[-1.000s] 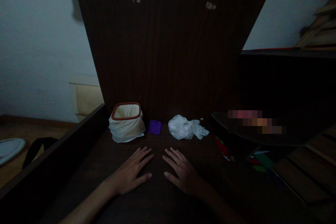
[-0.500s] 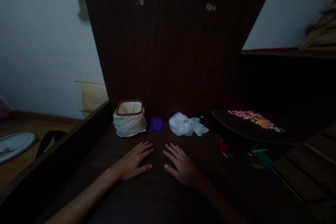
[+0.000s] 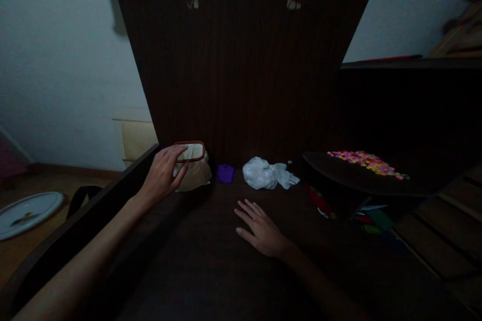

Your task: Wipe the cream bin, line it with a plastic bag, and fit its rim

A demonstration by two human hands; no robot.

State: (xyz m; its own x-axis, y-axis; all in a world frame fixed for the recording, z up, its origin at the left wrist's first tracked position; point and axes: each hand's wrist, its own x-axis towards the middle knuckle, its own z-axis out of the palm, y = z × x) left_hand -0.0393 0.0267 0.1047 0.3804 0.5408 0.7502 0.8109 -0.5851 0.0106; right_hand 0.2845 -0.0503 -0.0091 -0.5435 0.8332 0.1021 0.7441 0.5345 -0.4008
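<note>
My left hand (image 3: 162, 171) is over the left side of a brown-rimmed bin (image 3: 199, 173) with a pale liner. Its thumb and fingers are apart around the rim's near-left corner; whether they touch it I cannot tell. My right hand (image 3: 260, 230) lies with fingers spread on the dark tabletop (image 3: 211, 261), holding nothing. Beyond it sits a knotted white plastic bag (image 3: 259, 173). A small purple cloth-like item (image 3: 225, 173) lies between the bin and the bag.
A dark shelf (image 3: 324, 170) on the right bears a colourful beaded strand (image 3: 367, 163), with red and green items (image 3: 378, 220) beneath. A raised wooden edge (image 3: 94, 210) runs along the left. A tall dark panel (image 3: 241, 60) stands behind.
My left hand has lifted from the tabletop and moved left and forward to the bin. My right hand has stayed nearly in place. The view has shifted slightly.
</note>
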